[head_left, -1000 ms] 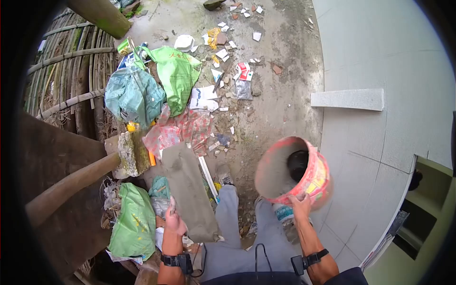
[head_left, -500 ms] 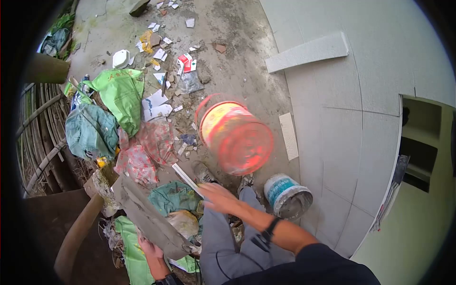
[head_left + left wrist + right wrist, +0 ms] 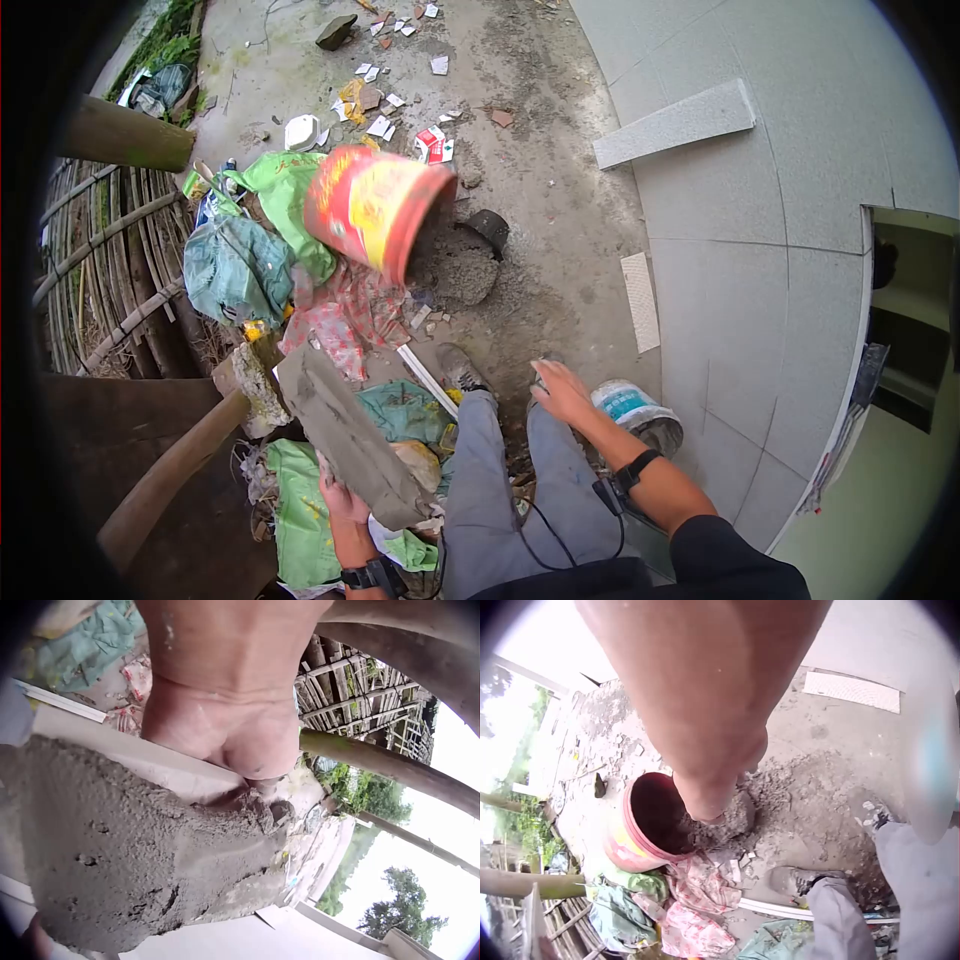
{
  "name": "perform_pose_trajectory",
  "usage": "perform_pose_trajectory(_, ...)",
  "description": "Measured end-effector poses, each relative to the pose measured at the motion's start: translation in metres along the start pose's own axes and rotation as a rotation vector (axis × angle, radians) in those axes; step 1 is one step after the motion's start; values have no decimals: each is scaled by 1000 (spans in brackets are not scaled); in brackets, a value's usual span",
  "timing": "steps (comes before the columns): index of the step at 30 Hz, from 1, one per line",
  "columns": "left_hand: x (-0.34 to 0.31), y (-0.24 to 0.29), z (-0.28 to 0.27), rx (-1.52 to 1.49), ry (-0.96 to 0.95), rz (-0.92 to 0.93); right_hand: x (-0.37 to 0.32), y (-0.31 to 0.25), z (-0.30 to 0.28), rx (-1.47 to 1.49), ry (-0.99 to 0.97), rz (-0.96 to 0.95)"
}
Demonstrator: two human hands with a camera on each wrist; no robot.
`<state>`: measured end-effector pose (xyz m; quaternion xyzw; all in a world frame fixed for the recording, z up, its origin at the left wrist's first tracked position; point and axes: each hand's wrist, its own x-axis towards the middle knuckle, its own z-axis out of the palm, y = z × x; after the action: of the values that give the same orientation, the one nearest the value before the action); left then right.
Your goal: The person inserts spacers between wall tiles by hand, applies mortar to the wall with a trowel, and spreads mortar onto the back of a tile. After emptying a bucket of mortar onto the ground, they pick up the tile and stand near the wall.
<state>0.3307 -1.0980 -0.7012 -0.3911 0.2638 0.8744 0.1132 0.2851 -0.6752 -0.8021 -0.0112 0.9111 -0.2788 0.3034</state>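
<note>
My left hand (image 3: 343,500) grips the long edge of a rectangular tile (image 3: 142,754) held tilted at my left side. Thick grey mortar (image 3: 127,847) coats its broad face. My right hand (image 3: 562,392) is over my right knee, away from the bucket, fingers slightly bent with nothing seen in them. Ahead and to the left, a red bucket (image 3: 350,200) with a yellow label is tipped sideways, its mouth facing right. At that mouth is a heap of wet mortar (image 3: 465,278) with a black tub (image 3: 488,230) against it.
A white bucket (image 3: 622,402) with a teal band stands right of my legs by the tiled wall (image 3: 720,300). Plastic bags (image 3: 235,270) and broken tile pieces (image 3: 380,127) litter the ground. A wooden pole (image 3: 175,475) slants up on the left. A loose tile strip (image 3: 640,300) lies along the wall.
My right hand has let go of the red bucket, which moved left and tipped over. The mortar and black tub now show on the ground. My left hand keeps the coated tile.
</note>
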Motion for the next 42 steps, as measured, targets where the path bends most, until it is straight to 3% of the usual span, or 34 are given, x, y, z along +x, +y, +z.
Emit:
perform_pose_trajectory(7,-7,16,-17,-30,-34,13,38,-36,13,45,-51,-38)
perform_pose_trajectory(14,-17,26,-16,-138,89,79,89,-50,12,184,-47,45)
perform_pose_trajectory(16,-20,30,-18,-165,88,99,138,-64,9,429,38,31)
perform_pose_trajectory(21,-10,28,-22,-120,107,195,296,-97,15,689,203,98)
perform_pose_trajectory(23,-3,21,-39,-129,124,210,341,-115,11,656,304,185)
perform_pose_trajectory(24,-1,17,-48,-138,126,215,353,-131,-5,553,216,253)
perform_pose_trajectory(26,0,8,-59,-153,176,219,390,-142,12,445,453,270)
perform_pose_trajectory(27,1,4,-64,-164,216,229,410,-148,20,442,454,266)
perform_pose_trajectory(29,0,-6,-74,-229,226,232,441,-161,28,213,688,255)
perform_pose_trajectory(35,3,-22,-76,-206,256,241,455,-160,20,256,467,325)
perform_pose_trajectory(37,2,-23,-71,-177,309,225,451,-152,21,218,542,287)
perform_pose_trajectory(39,2,-25,-70,-189,309,200,436,-140,4,375,298,393)
perform_pose_trajectory(42,4,-27,-61,-211,297,171,416,-96,6,401,414,338)
